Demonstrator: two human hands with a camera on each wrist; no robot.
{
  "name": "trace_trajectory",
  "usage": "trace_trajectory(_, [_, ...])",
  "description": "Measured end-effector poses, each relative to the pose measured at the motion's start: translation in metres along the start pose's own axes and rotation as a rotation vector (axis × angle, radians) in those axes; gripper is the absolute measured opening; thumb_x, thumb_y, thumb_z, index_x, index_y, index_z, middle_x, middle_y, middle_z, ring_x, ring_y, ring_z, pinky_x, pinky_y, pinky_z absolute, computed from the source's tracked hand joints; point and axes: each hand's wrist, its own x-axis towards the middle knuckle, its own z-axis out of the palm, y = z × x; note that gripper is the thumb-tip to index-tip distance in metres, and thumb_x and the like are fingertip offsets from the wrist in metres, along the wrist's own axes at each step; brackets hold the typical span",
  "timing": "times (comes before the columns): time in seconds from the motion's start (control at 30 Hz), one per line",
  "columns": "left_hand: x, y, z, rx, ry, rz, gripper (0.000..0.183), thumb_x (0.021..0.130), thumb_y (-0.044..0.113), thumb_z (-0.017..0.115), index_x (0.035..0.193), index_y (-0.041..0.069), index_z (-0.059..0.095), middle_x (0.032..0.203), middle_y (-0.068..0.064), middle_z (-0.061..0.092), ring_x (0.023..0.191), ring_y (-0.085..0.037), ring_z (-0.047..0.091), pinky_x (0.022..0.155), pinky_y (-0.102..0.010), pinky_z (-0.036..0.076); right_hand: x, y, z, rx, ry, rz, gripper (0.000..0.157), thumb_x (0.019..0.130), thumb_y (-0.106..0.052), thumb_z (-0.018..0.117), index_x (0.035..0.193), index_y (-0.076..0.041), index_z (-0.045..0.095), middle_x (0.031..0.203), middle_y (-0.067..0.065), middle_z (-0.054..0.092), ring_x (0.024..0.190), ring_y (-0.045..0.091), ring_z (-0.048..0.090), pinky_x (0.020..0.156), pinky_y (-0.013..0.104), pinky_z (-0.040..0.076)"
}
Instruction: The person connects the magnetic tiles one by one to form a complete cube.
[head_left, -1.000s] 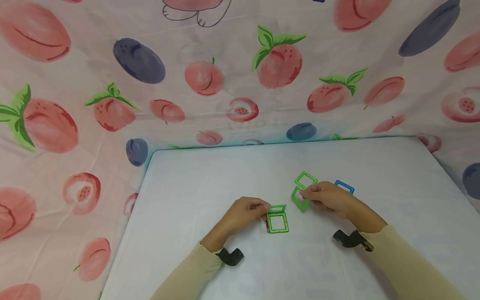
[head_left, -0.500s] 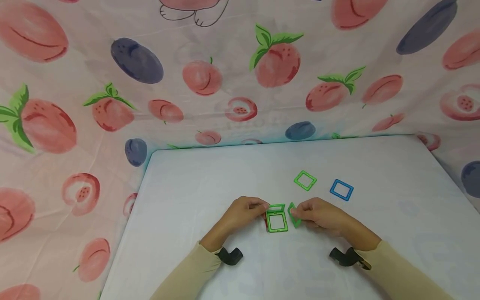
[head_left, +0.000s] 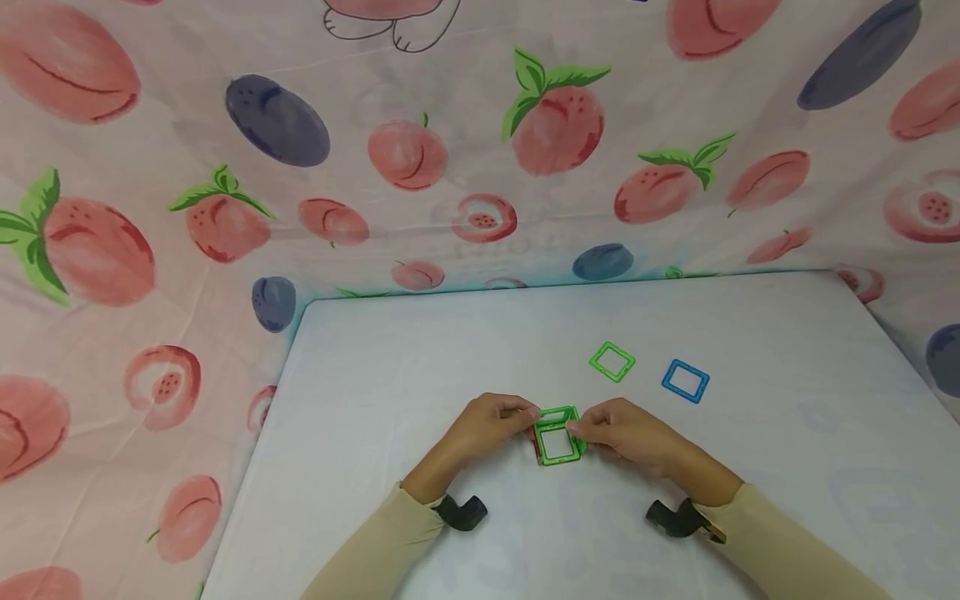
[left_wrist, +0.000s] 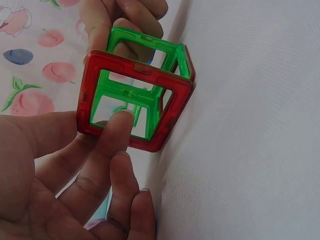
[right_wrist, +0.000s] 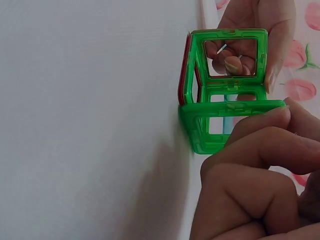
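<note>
Between the hands stands a small box of magnetic tiles (head_left: 561, 461), made of green and red square frames. On its left side, my left hand (head_left: 487, 429) holds a red tile (left_wrist: 172, 115), with thumb and fingers at its edge and one finger across its window. My right hand (head_left: 633, 433) pinches a green tile (right_wrist: 235, 106) at the box's right side, where it meets the box along an edge. Part of that tile is behind the right fingers in the right wrist view. The left fingertips show through the box's open frames there.
Beyond the right hand, a loose green tile (head_left: 622, 352) and a blue tile (head_left: 679, 393) lie flat on the white table (head_left: 390, 358). Fruit-printed cloth (head_left: 420, 75) rises behind the table and along its sides.
My right hand has brought the green tile from near the loose green one, down and left, against the box. The left hand has stayed at the box. The blue tile came into full view.
</note>
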Motion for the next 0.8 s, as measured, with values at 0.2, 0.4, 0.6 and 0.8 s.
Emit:
trace_trajectory(0.2, [0.000,0.001,0.000,-0.004,-0.004,-0.005,0.026,0.101,0.040,0.062,0.110,0.021,0.079,0.088,0.009,0.077,0.097,-0.009,0.063,0.092,-0.036,0.047,-0.001,-0.005,0.002,-0.138,0.102,0.031,0.038,0.098,-0.041,0.067,0.099,-0.003,0.073,0.064,-0.002,0.045,0.059,0.015,0.041,0.051,0.026,0.031])
trace_trajectory(0.4, [-0.001,0.003,0.000,0.001,0.001,-0.018,0.028,0.101,0.039,0.062,0.110,0.019,0.079,0.088,0.009,0.078,0.096,-0.009,0.063,0.092,-0.036,0.046,-0.009,-0.015,0.005,-0.361,0.204,0.037,0.030,0.094,-0.042,0.072,0.096,-0.012,0.074,0.084,0.001,0.064,0.082,0.018,0.053,0.067,0.032,0.043])
trace_trajectory(0.6, [-0.002,0.005,0.001,-0.012,-0.039,-0.022,0.025,0.101,0.036,0.063,0.105,0.017,0.078,0.085,0.001,0.079,0.090,-0.009,0.061,0.090,-0.035,0.043,-0.010,-0.019,0.002,-0.492,0.290,-0.045,0.018,0.096,-0.032,0.071,0.094,-0.015,0.076,0.078,-0.002,0.064,0.075,0.016,0.053,0.063,0.029,0.044])
trace_trajectory(0.8, [-0.005,0.009,0.004,0.096,-0.061,0.023,0.032,0.098,0.038,0.067,0.122,0.018,0.068,0.086,0.008,0.076,0.086,-0.004,0.062,0.085,-0.030,0.046,0.000,-0.020,-0.008,-0.545,0.347,-0.103,0.017,0.099,-0.031,0.068,0.100,-0.018,0.078,0.084,-0.003,0.067,0.084,0.017,0.054,0.068,0.031,0.045])
